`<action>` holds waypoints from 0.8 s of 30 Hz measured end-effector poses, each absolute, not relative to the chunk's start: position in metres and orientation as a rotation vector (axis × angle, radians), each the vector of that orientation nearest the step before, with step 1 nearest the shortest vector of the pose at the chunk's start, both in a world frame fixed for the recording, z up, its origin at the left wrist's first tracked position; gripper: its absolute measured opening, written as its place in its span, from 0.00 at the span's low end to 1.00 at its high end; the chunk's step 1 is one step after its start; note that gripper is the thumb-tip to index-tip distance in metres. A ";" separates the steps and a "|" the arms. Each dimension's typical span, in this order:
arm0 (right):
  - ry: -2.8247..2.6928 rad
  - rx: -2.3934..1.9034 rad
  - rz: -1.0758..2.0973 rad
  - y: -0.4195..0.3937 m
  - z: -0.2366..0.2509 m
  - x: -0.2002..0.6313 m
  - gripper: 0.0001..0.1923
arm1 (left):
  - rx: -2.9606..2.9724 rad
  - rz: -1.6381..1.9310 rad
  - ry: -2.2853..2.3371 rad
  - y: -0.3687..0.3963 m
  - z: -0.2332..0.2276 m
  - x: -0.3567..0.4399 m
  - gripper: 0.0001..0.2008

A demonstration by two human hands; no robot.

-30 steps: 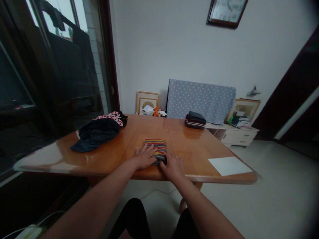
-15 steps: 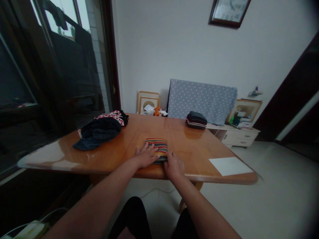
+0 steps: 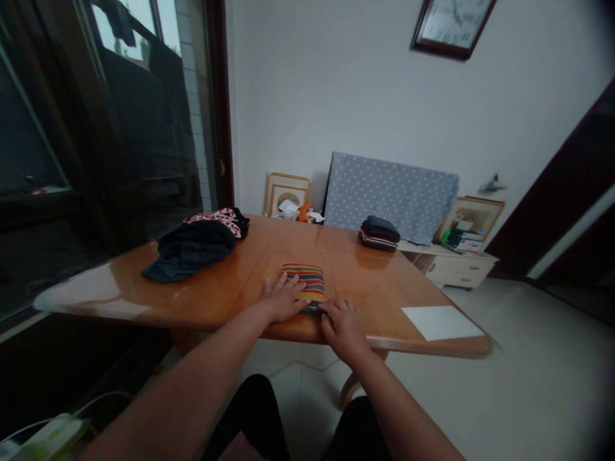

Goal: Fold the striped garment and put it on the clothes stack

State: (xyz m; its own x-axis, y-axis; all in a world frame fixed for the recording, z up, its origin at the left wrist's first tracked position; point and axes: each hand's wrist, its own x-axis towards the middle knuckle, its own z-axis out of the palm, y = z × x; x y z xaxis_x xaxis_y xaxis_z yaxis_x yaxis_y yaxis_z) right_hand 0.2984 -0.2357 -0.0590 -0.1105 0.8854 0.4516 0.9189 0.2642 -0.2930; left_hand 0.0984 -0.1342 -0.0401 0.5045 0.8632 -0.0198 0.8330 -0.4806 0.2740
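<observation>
A small folded striped garment (image 3: 311,276), in red, yellow and blue-grey with a dark lower edge, lies near the front edge of the wooden table (image 3: 269,250). My left hand (image 3: 283,301) rests flat on its left part, fingers spread. At its lower right corner, the thumb and fingers of my right hand (image 3: 343,323) pinch the dark edge. The palm side of the right hand is hidden.
A loose heap of dark clothes (image 3: 192,250) with a red-and-white patterned piece sits at the left. Toward the far right stands a stack of folded clothes (image 3: 378,233). A white sheet (image 3: 442,322) lies near the right front edge.
My right hand has shifted slightly right and its fingers have come over the garment's lower right corner. My left hand stays flat on the garment. The view has tilted slightly.
</observation>
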 end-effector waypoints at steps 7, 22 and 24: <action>-2.044 -1.716 -0.110 -0.242 -0.054 0.296 0.15 | 2.519 0.150 1.433 -0.136 -0.036 0.098 0.43; -1.952 -1.739 0.151 -0.117 -0.047 0.265 0.28 | 2.544 0.182 1.460 -0.134 -0.041 0.097 0.43; -1.984 -1.826 0.204 -0.111 -0.058 0.265 0.31 | 2.539 0.194 1.475 -0.134 -0.044 0.097 0.45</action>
State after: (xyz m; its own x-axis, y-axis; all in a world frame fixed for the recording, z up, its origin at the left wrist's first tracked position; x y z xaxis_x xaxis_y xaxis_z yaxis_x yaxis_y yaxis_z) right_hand 0.2650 -0.1113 -0.0580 -0.0366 0.9762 0.2137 0.9124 0.1198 -0.3914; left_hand 0.0967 -0.1342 -0.0443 0.4939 0.8694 0.0131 0.8434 -0.4827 0.2361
